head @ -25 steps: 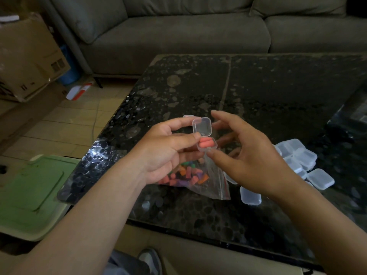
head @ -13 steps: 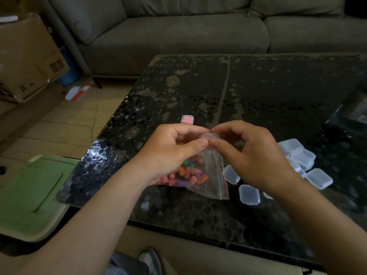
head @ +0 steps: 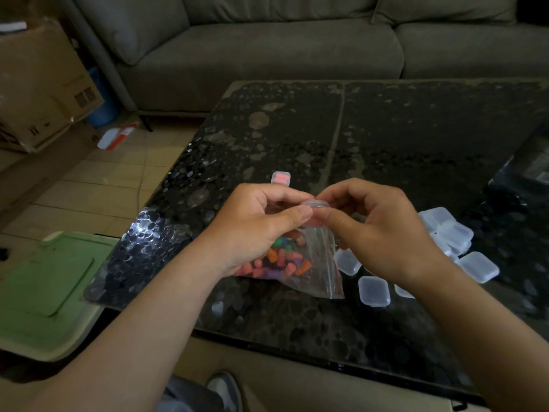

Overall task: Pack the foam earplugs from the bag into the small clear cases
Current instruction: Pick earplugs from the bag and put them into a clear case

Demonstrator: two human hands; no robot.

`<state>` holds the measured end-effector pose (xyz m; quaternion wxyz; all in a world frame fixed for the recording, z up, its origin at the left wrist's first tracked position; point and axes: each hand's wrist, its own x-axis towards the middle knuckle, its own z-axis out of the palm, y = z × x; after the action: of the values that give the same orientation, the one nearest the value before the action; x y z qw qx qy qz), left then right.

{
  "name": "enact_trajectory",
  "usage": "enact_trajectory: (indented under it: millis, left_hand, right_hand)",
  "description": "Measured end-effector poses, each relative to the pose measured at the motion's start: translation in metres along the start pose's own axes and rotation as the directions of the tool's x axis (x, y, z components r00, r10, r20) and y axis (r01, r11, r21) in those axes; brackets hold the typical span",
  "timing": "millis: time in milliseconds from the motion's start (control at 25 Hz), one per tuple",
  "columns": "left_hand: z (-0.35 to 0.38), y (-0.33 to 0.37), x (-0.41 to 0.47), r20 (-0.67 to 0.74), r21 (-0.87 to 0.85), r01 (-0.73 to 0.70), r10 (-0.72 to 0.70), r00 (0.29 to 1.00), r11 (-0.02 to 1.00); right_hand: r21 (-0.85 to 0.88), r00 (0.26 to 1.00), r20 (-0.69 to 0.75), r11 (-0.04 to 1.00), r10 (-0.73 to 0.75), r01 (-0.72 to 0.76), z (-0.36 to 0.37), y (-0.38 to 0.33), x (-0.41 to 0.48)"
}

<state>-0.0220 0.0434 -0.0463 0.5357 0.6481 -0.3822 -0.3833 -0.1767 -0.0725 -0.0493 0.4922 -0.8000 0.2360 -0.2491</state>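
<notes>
Case (head: 315, 204), small clear rounded plastic, pinched between curled fingers and thumbs of my left hand (head: 258, 224) and right hand (head: 384, 233), over crinkly bag (head: 319, 269) of bright foam earplugs (head: 280, 261)

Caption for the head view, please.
Left hand and right hand pinch a clear case above the earplug bag.

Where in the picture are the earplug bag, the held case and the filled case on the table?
earplug bag (head: 319, 272): head view, clear lower side.
held case (head: 315, 204): head view, lid's top edge.
filled case (head: 280, 177): head view, pink middle.
</notes>
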Motion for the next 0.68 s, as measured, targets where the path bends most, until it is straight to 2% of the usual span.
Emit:
enact_trajectory:
  millis: [160,360,520,680]
  left_hand:
    - [0.000,-0.002,0.001,-0.022,0.016,-0.006,0.006,1.000,1.000]
    - [0.000,-0.003,0.005,-0.173,0.069,-0.086,0.097,0.980,0.994]
    - [0.002,-0.003,0.006,-0.142,0.079,-0.067,0.078,0.987,0.995]
    - [0.005,-0.004,0.011,-0.079,0.284,-0.127,0.155,0.985,0.950]
  right_hand:
    - [-0.037,1.000,-0.014,0.999,-0.024,0.023,0.002,0.000,0.000]
    - [-0.138,0.987,-0.159,0.990,-0.037,0.015,0.004,0.007,0.006]
    - [-0.283,0.968,-0.229,0.959,-0.099,0.031,0.009,0.011,0.015]
    - [-0.352,0.966,-0.227,0.935,-0.121,0.035,0.017,0.017,0.024]
